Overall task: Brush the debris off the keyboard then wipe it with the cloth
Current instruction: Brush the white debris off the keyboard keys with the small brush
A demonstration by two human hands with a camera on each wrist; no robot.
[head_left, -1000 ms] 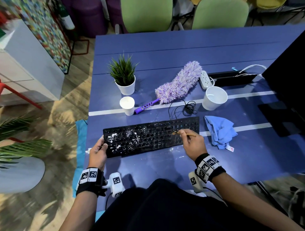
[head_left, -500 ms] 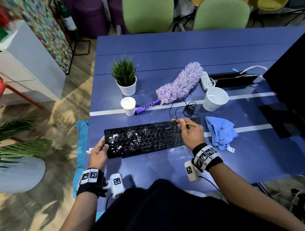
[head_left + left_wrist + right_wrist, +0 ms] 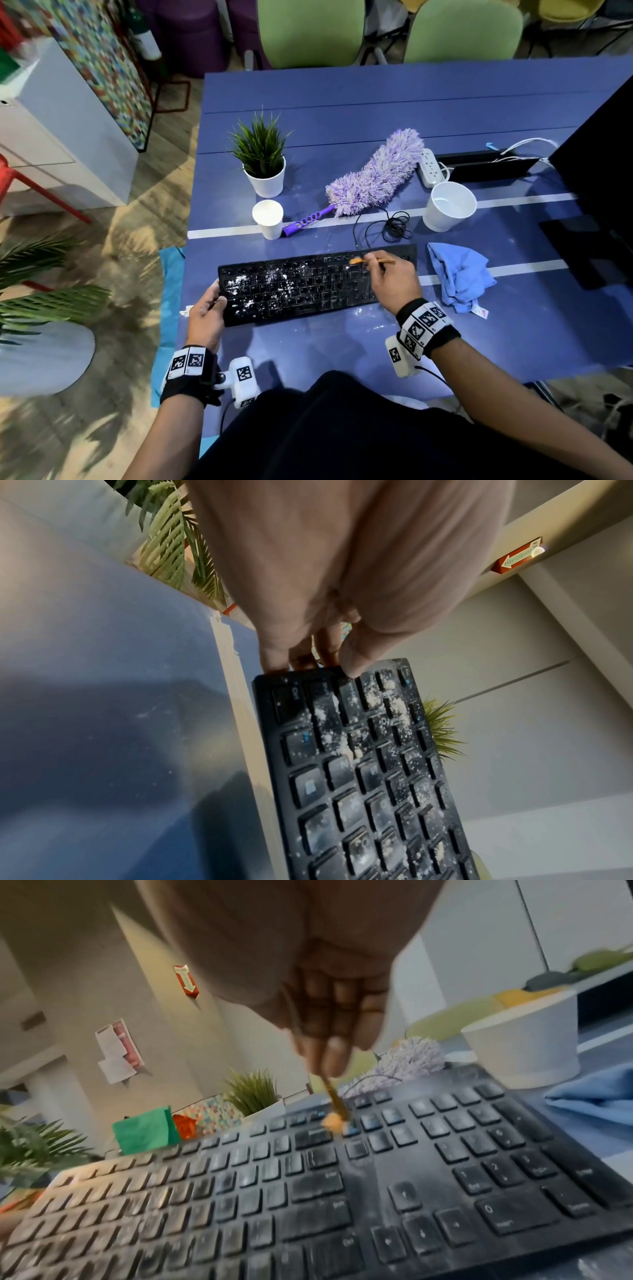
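A black keyboard (image 3: 308,284) lies on the blue table (image 3: 376,113), its left half dusted with white debris (image 3: 260,281). My left hand (image 3: 207,308) grips the keyboard's left end (image 3: 308,680), thumb on top and fingers under the edge. My right hand (image 3: 390,277) pinches a small wooden brush (image 3: 373,261); its pale bristle tip (image 3: 334,1122) touches keys in the upper rows right of the middle. A crumpled blue cloth (image 3: 459,274) lies just right of the keyboard.
Behind the keyboard stand a small white paper cup (image 3: 269,217), a potted plant (image 3: 262,161), a purple fluffy duster (image 3: 373,174), a coiled black cable (image 3: 394,226), a large white cup (image 3: 448,205) and a power strip (image 3: 430,166). A dark monitor (image 3: 603,178) stands at right.
My right hand has swept the brush from the keyboard's middle rows up to its far rows, staying right of the middle. The left hand has kept its hold on the left end.
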